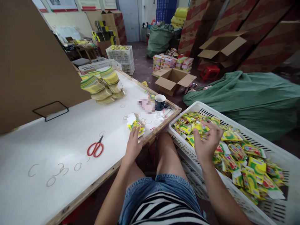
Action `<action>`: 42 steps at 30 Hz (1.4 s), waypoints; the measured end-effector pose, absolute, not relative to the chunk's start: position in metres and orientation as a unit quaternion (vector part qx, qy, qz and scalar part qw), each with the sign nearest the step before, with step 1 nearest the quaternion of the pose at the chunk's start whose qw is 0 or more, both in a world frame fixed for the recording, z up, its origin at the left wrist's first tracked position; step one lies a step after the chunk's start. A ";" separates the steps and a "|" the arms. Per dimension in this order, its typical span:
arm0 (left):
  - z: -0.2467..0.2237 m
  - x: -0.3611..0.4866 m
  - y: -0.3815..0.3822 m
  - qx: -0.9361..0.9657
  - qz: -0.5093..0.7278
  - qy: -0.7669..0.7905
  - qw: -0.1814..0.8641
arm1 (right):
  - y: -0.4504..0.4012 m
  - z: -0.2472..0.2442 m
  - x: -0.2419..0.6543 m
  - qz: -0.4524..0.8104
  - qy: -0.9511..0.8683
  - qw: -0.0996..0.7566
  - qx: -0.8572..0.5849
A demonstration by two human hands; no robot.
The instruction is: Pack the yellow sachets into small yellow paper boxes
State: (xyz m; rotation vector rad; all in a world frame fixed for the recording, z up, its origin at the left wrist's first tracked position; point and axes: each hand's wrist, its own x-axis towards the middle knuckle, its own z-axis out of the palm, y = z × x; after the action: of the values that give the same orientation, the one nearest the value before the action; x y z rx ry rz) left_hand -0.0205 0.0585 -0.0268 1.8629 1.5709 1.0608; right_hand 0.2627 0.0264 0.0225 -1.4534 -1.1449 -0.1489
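On the near edge of the white table, my left hand (134, 144) reaches over a small pile of yellow-green printed packets (136, 123). Its fingers are stretched out, their tips touching the near side of the pile, with the thumb apart. My right hand (207, 142) is above a white plastic crate (187, 109) filled with loose yellow-green packets (250, 181). Thumb and fingers of that hand are spread, with packets showing between them; I see nothing clearly gripped. Red-handled scissors (96, 148) lie on the table left of my left hand.
Rubber bands (61, 170) are scattered over the table (77, 193). Stacked flat yellow-green cards (103, 84) stand at its far end. A dark mug (160, 102) sits near the right corner. Beyond are an open carton (174, 80) and a large green sack (243, 103).
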 end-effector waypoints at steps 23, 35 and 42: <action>-0.034 -0.035 0.036 0.668 0.463 0.546 0.202 | 0.081 -0.028 0.122 0.486 -0.494 0.497 -0.522; -0.009 -0.019 0.027 0.382 0.588 0.437 0.562 | 0.027 -0.010 0.143 0.577 -0.438 0.520 -0.452; 0.005 -0.016 0.017 0.383 0.544 0.355 0.658 | 0.015 0.001 0.144 0.619 -0.438 0.488 -0.433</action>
State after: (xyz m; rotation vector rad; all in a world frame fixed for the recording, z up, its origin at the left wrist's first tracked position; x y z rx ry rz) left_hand -0.0162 0.0169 0.0045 0.8669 0.8031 1.2312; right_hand 0.1436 0.0151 0.0015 -1.0533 -1.0643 1.5039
